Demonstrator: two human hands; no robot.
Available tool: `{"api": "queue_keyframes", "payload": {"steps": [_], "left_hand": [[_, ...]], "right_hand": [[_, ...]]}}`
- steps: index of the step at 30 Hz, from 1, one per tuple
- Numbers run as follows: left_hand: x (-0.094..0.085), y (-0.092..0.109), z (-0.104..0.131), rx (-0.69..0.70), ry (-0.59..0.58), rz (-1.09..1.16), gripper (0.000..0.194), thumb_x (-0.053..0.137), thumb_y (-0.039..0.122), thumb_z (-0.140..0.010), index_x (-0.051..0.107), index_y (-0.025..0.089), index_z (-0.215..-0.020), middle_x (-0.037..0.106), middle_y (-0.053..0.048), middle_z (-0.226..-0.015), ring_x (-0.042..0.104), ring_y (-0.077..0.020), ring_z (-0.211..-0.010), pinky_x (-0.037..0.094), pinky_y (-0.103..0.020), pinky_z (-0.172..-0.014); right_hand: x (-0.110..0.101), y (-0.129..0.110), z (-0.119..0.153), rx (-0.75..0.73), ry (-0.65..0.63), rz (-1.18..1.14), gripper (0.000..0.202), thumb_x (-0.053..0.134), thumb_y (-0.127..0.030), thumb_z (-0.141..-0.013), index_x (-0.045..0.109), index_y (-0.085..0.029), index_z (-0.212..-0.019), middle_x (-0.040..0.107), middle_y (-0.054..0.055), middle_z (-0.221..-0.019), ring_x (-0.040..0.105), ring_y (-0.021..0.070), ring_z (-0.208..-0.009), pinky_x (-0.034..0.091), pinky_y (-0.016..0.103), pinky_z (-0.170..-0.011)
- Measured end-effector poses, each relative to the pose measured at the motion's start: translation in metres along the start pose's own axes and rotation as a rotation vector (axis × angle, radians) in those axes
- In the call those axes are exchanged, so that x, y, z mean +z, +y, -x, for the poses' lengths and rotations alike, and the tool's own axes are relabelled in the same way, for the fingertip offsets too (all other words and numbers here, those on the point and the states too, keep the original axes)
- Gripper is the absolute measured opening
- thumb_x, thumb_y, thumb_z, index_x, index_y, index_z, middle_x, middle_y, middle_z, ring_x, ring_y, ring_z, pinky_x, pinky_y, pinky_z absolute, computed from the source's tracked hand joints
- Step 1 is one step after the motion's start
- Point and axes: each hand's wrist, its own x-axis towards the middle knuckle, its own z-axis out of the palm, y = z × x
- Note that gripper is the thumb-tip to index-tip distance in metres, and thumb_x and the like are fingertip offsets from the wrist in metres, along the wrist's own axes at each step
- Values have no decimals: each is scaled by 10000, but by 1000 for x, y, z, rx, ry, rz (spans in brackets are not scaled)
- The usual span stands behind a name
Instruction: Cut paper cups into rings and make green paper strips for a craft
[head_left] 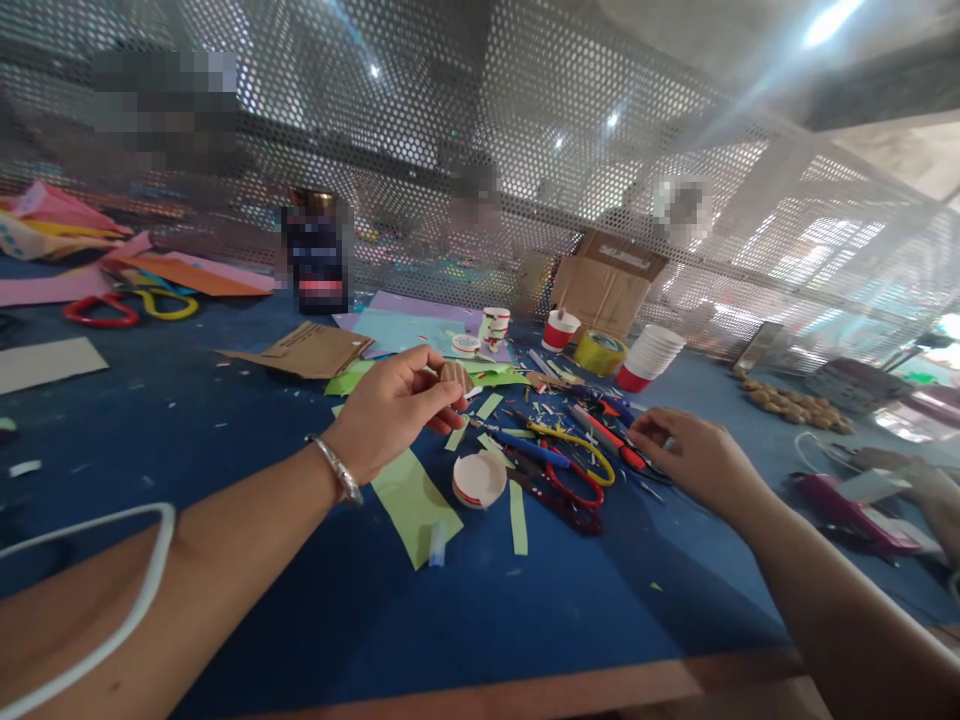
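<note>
My left hand [401, 410] pinches a small piece of corrugated cardboard [456, 377] between thumb and fingers, above the table. Below it lie a green paper sheet [416, 505] and a cut-down paper cup [480, 480]. Over on the right, my right hand [686, 450] is low over the table, its fingers loosely bent and apart. Its fingertips are beside a red and grey tool [607, 437], perhaps a cutter; whether they touch it I cannot tell. Close by are yellow-handled scissors [592, 450], red-handled scissors [577, 490] and a blue pen [532, 447].
Paper scraps litter the blue table [300, 600]. Farther back are folded cardboard [315, 350], a red-and-white cup [560, 330], yellow tape [600, 352], stacked cups [652, 358] and a cardboard box [600, 295]. A phone [319, 255] stands by the mesh screen. Another person's hand [930, 490] is at right.
</note>
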Motion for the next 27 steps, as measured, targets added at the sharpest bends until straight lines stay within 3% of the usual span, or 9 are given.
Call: {"api": "queue_keyframes", "payload": {"steps": [6,11,18,24,27], "left_hand": [[0,1,1,-2,-12,-12,151,684,304,-874,604,178,-849,719,-11,-780,698,-118,-632,557,-217,-578],[1,1,2,-10,-12,11,179,660,339,-898,603,179,-840,718,-15,-777,701,-124,-629,551,-222,-570],[1,-2,1,-7,-39,16,178,673,345,-886,621,178,-853,713,-11,-790,694,-123,-631,552,-234,-580],[3,-4,1,-1,-57,62,155,707,316,-855,663,168,-840,715,-20,-842,683,-112,-668,552,-229,-607],[3,-5,1,-31,-66,71,150,708,313,-852,685,165,-861,717,-26,-861,686,-114,-685,553,-234,-624]], "right_hand": [[-1,-42,8,-159,-206,-162,228,542,-399,-921,687,-224,-895,706,23,-830,634,176,-715,447,289,-651],[3,-59,4,-155,-316,-185,164,618,-322,-856,682,-194,-937,690,33,-810,627,196,-730,442,306,-659],[9,-58,-8,-124,-399,-279,334,619,-167,-710,627,-166,-1044,634,-20,-721,580,152,-624,428,268,-583],[2,-48,-11,-113,-462,-382,424,573,-189,-736,572,-161,-1159,555,-55,-688,543,130,-602,422,247,-550],[-8,-43,-6,-118,-395,-237,411,599,-226,-758,586,-195,-1168,521,-60,-662,522,139,-579,372,261,-525]]}}
